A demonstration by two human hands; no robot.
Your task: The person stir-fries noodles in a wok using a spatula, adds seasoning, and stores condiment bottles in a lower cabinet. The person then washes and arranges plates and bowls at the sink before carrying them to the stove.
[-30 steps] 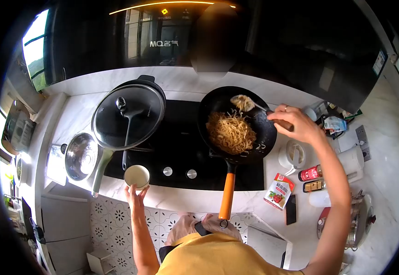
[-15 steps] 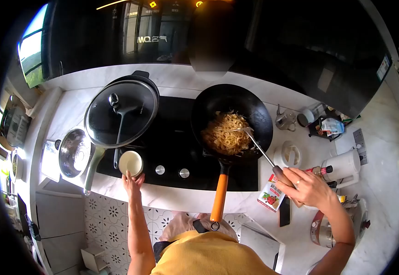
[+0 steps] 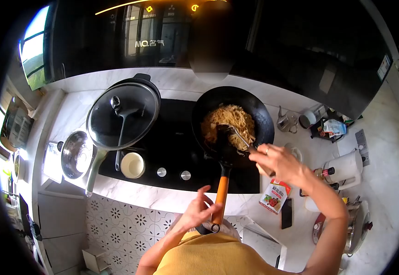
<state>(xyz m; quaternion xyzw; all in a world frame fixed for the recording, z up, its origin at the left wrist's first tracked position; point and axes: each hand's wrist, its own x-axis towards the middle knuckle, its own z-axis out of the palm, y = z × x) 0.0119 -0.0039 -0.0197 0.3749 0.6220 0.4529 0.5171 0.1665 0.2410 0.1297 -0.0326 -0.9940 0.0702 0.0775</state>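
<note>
A black wok (image 3: 259, 105) holds a heap of noodles (image 3: 236, 117). My right hand (image 3: 279, 161) grips the wooden handle of a metal spatula (image 3: 240, 137), whose dark blade lies among the noodles. Beside the wok's orange handle (image 3: 222, 190) is my left hand (image 3: 201, 209), its fingers apart and nothing held in it; whether it touches the handle is unclear. On the left front of the black cooktop (image 3: 172, 133) stands a pale bowl (image 3: 133, 165).
A lidded pan (image 3: 123, 114) with a ladle on top sits at the left, near a steel colander (image 3: 77, 155). To the right are a red-and-white packet (image 3: 274, 197), a phone (image 3: 286, 214), a white pitcher (image 3: 346, 168) and a glass pot (image 3: 360, 224).
My left hand has let go of the bowl, now on the cooktop, and moved right to the wok handle. The spatula has shifted within the noodles, and my right hand is closer to the wok.
</note>
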